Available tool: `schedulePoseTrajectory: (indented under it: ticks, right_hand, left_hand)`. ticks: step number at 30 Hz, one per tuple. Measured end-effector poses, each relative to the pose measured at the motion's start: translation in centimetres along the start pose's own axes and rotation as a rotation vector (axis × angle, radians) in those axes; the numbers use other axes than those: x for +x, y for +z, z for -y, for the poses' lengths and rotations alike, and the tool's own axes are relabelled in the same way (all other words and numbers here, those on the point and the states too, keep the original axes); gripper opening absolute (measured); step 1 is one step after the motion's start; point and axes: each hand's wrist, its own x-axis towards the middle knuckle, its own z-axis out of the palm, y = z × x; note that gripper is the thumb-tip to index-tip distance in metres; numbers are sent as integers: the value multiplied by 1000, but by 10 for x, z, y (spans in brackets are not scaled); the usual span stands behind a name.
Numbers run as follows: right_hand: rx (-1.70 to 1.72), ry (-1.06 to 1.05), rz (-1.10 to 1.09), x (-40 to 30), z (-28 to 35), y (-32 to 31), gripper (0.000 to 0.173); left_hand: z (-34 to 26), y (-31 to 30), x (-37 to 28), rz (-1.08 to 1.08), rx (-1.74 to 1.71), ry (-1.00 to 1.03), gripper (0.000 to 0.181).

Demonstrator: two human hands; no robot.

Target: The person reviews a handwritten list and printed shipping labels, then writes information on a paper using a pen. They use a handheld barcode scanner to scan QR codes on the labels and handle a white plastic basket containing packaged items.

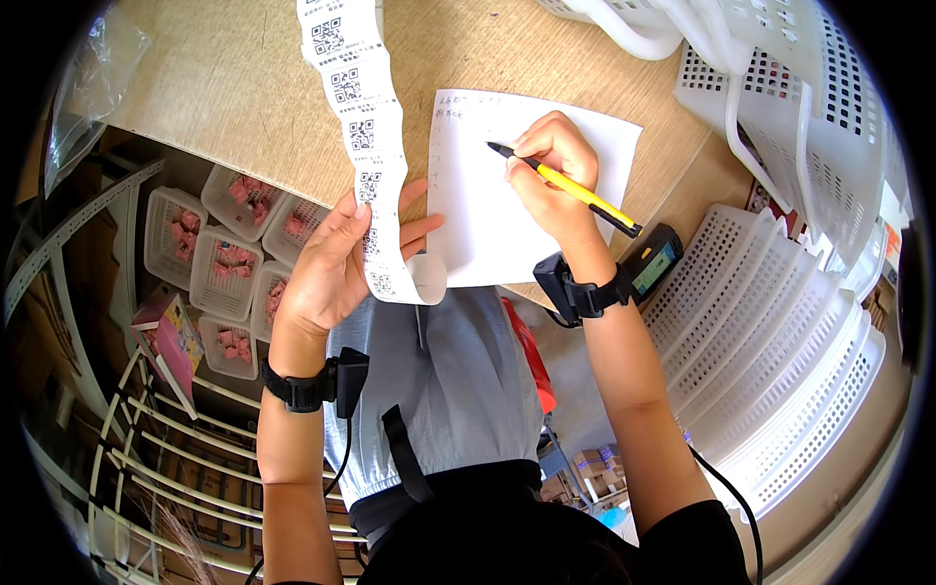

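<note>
A long strip of printed labels [378,137] bearing square codes runs down the wooden table and curls at its lower end. My left hand [333,259] holds the strip near that end, thumb on top and fingers behind it. To its right lies a white sheet of paper [468,241] with some handwriting along its top and left side. My right hand [559,172] rests over the sheet and grips a yellow and black pen [578,190]. The pen's dark tip points up and left, above the paper; whether it touches cannot be seen.
White perforated plastic baskets [753,322] are stacked at the right, with more baskets [790,110] above them. A handheld device with a screen [654,263] lies beside my right wrist. Below the table's left edge [219,172], small white baskets [227,289] hold pink pieces.
</note>
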Motion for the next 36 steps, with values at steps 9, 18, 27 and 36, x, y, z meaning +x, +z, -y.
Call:
schedulePoseTrajectory:
  ticks: [9,18,27,36]
  right_hand:
    - [-6,-3,-27,1,1,0,15]
    - [49,-4,-11,-5,6,-1,16]
    - [-2,-24,16,-10,0,1,17]
    - [-69,-93,-33,-9,-2,1,16]
  left_hand:
    - [-1,1,0,0,12,-1,47]
    - [0,1,0,-16,-60,1,50]
    - [1,-1,1,20,-15,6,47]
    - [0,0,0,14,-6,-3,49]
